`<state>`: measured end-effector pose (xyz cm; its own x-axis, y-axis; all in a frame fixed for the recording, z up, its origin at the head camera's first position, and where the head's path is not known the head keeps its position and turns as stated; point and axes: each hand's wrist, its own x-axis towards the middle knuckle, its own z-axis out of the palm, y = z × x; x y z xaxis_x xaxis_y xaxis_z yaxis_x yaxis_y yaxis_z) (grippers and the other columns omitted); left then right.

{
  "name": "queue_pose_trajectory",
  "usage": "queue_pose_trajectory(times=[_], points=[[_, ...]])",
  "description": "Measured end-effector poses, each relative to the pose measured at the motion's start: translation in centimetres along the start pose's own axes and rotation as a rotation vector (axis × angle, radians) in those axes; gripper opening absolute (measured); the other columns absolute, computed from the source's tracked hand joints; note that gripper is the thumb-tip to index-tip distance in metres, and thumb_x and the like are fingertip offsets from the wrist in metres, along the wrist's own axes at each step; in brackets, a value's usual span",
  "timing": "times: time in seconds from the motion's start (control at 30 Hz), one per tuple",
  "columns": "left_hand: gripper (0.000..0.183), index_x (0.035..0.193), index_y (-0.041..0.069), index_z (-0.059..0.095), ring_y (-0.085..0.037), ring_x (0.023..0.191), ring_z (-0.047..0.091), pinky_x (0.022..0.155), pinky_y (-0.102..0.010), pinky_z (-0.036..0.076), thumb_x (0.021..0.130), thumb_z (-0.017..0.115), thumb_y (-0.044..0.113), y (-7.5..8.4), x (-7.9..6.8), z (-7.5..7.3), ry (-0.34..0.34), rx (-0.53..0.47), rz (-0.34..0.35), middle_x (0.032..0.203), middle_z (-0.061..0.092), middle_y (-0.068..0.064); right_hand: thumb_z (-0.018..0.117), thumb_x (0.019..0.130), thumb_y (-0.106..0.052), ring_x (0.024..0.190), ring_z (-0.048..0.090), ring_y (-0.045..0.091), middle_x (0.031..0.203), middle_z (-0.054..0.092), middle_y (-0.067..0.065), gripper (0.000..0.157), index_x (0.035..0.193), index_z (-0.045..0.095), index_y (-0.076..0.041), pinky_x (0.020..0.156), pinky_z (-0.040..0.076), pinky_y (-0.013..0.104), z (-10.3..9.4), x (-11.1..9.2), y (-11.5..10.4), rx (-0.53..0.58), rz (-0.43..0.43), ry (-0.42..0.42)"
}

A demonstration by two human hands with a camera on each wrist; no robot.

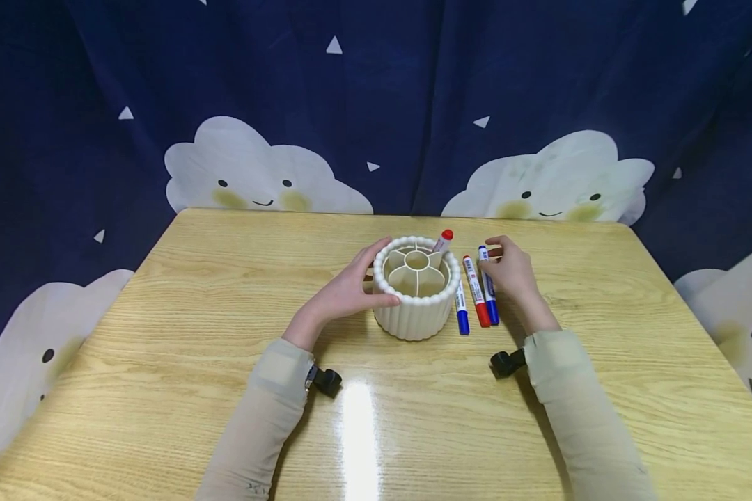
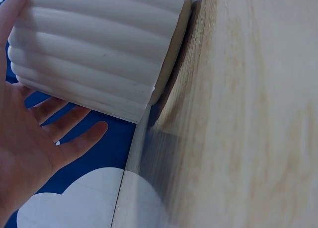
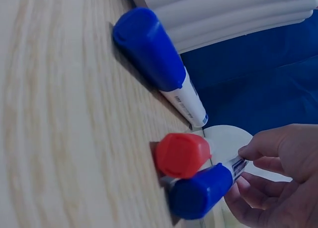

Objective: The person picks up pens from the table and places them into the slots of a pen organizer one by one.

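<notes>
Marker (image 1: 489, 288), blue-capped and rightmost of three on the worktop (image 1: 213, 292), lies right of the pen holder (image 1: 416, 320), long axis running front to back, its far half pinched by the right hand (image 1: 514, 271). The left hand (image 1: 345, 287) grips the pen holder's left side. The marker's label (image 3: 238, 167) is illegible.

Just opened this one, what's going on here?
A person's left hand holds a pen holder on the table, while the fingers of the right hand pinch the rightmost blue marker, which lies on the table. One red marker already stands in the pen holder. Another red marker and a second blue marker lie beside it.
</notes>
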<state>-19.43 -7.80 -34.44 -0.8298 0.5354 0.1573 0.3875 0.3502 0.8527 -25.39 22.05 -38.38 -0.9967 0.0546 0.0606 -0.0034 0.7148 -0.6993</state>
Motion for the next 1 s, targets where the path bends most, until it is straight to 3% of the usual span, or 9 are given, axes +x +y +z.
queue_pose_trajectory(times=[0.4, 0.63, 1.0], points=[[0.091, 0.136, 0.025, 0.012, -0.018, 0.114, 0.036, 0.088, -0.031, 0.039, 0.067, 0.071, 0.032, 0.0, 0.2, 0.1, 0.001, 0.007, 0.013, 0.137, 0.019, -0.004, 0.054, 0.077, -0.01, 0.084, 0.053, 0.023, 0.104, 0.053, 0.013, 0.046, 0.122, 0.043, -0.008, 0.061, 0.047, 0.03, -0.6, -0.5, -0.3, 0.058, -0.026, 0.083], [0.091, 0.136, 0.026, 0.012, -0.017, 0.114, 0.037, 0.089, -0.031, 0.039, 0.067, 0.071, 0.032, -0.1, 0.2, 0.2, 0.003, 0.011, 0.017, 0.137, 0.019, -0.004, 0.054, 0.078, -0.009, 0.086, 0.051, 0.021, 0.106, 0.052, 0.012, 0.047, 0.123, 0.043, -0.012, 0.065, 0.046, 0.031, -0.8, -0.9, -0.5, 0.073, -0.029, 0.109], [0.09, 0.136, 0.025, 0.013, -0.016, 0.114, 0.035, 0.089, -0.032, 0.038, 0.067, 0.071, 0.032, -0.1, 0.2, 0.3, 0.013, 0.025, 0.016, 0.137, 0.019, -0.004, 0.054, 0.078, -0.008, 0.088, 0.05, 0.023, 0.105, 0.049, 0.012, 0.044, 0.121, 0.045, -0.009, 0.066, 0.045, 0.034, -1.2, -1.4, -1.5, 0.069, -0.11, 0.163]])
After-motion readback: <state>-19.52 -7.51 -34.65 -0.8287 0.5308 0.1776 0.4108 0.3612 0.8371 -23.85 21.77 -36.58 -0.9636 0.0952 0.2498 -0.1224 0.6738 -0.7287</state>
